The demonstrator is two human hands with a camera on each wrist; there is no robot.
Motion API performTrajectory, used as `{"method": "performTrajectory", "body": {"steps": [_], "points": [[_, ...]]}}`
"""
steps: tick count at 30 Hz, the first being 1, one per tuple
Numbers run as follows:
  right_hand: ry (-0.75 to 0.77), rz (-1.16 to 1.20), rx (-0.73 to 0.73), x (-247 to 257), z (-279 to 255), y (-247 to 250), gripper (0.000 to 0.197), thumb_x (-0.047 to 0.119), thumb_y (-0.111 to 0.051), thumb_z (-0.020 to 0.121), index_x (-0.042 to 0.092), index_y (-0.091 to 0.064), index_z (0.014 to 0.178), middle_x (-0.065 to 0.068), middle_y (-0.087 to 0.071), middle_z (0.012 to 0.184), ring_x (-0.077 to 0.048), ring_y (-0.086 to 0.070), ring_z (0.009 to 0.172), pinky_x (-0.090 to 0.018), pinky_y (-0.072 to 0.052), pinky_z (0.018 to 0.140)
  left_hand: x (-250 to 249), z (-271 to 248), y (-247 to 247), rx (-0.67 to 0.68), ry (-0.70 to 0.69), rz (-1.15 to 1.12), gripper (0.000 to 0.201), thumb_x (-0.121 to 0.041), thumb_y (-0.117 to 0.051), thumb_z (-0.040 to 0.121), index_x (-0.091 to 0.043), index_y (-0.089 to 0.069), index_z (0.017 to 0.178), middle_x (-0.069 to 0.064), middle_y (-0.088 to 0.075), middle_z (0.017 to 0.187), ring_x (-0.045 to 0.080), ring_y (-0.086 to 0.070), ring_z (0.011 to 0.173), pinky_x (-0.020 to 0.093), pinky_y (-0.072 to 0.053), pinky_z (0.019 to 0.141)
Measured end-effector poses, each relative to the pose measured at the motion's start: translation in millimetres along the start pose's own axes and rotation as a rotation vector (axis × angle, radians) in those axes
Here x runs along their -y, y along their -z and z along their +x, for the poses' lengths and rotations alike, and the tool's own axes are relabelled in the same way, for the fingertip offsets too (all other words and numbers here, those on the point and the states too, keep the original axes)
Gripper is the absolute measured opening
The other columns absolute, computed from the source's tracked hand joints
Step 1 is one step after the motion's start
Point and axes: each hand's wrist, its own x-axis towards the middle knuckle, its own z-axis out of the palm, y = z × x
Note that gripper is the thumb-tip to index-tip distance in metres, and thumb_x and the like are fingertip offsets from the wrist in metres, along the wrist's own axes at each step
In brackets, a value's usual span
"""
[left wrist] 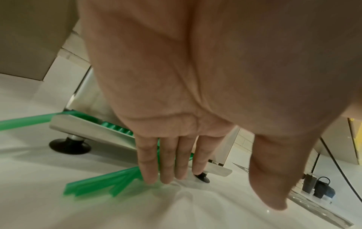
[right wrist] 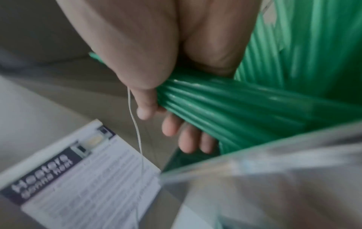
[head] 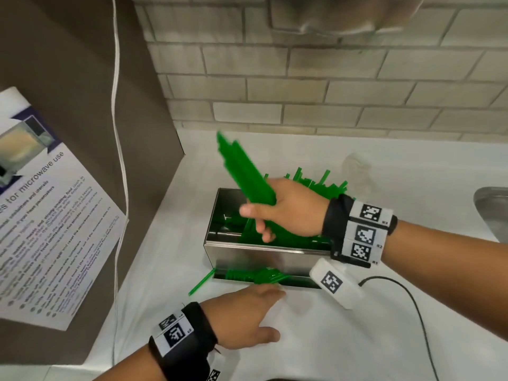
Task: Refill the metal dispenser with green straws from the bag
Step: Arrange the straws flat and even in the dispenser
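Green straws point(head: 247, 171) clenched in a bundle by right hand point(head: 291, 210), tilted up-left over the open metal dispenser point(head: 264, 255) on white counter point(head: 412, 171). More straws lie inside. Left hand point(head: 247, 317), fingers point(left wrist: 166, 161) straight and flat, presses loose straws point(left wrist: 101, 184) at the near tray. Poster point(head: 49, 215) far left.

green straws point(head: 247, 171), silver metal dispenser point(head: 264, 257), white counter point(head: 384, 166), black-and-white patterned wristbands point(head: 362, 232)
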Motion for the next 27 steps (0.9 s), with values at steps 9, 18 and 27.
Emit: {"method": "performTrajectory", "body": {"steps": [9,18,27], "points": [[-0.180,-0.853,0.191,-19,-2,6,0.034,0.037,-0.071,0.086,0.003,-0.067,0.087,-0.010,-0.065,0.075,-0.021,-0.056,0.064,-0.029,-0.046,0.057,-1,-1,5,-0.104,-0.050,-0.006,0.058,-0.045,-0.052,0.101,-0.029,-0.038,0.155,-0.013,-0.034,0.159,0.007,-0.036,0.143,0.020,-0.028,0.116],[-0.213,-0.890,0.313,-9,0,11,0.031,0.010,-0.065,0.087,0.009,-0.070,0.117,0.007,-0.060,0.075,-0.016,-0.054,0.076,-0.016,-0.040,0.054,8,-80,86,-0.906,-0.244,-0.352,0.011,-0.024,-0.066,0.090,-0.024,-0.075,0.097,-0.005,-0.067,0.079,0.008,-0.060,0.068,0.020,-0.047,0.063],[-0.207,-0.753,0.316,4,-15,27,0.029,0.007,-0.057,0.092,0.016,-0.074,0.113,0.005,-0.074,0.090,-0.014,-0.070,0.076,-0.026,-0.058,0.077,23,-44,101,-0.722,0.024,0.100,0.036,-0.022,-0.049,0.104,-0.021,-0.060,0.139,-0.006,-0.062,0.136,0.012,-0.061,0.118,0.024,-0.045,0.103]]}}
